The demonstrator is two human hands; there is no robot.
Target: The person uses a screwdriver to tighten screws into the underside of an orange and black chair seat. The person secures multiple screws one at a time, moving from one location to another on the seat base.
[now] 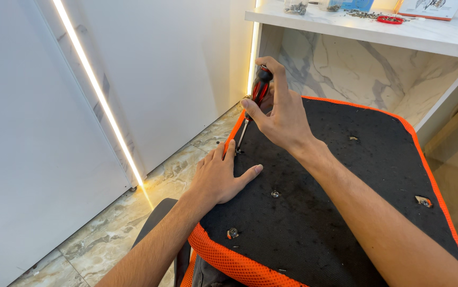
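Two hands are on the job, both mine. My right hand has its fingers clenched round the red-and-black screwdriver handle, upper middle of the frame, and the shaft slants down-left to a screw near the left edge of the black seat base. My left hand lies flat and released on the fabric just below the tip, pressing the base steady, index finger just beside the shaft.

To do this step well, I judge the shaft wants to stand straighter over the screw head (it leans now, and a leaning tip can slip out). I would keep downward pressure while turning, and keep the left fingers clear of the tip.

More fittings show on the fabric: a bolt at the middle, another lower left by the orange mesh trim, a torn hole at right.

On the white worktop, top right, stand small clear jars of hardware, a flat red ring-shaped item beside loose screws, and a white booklet with an orange edge at the corner; its print is too small to tell.
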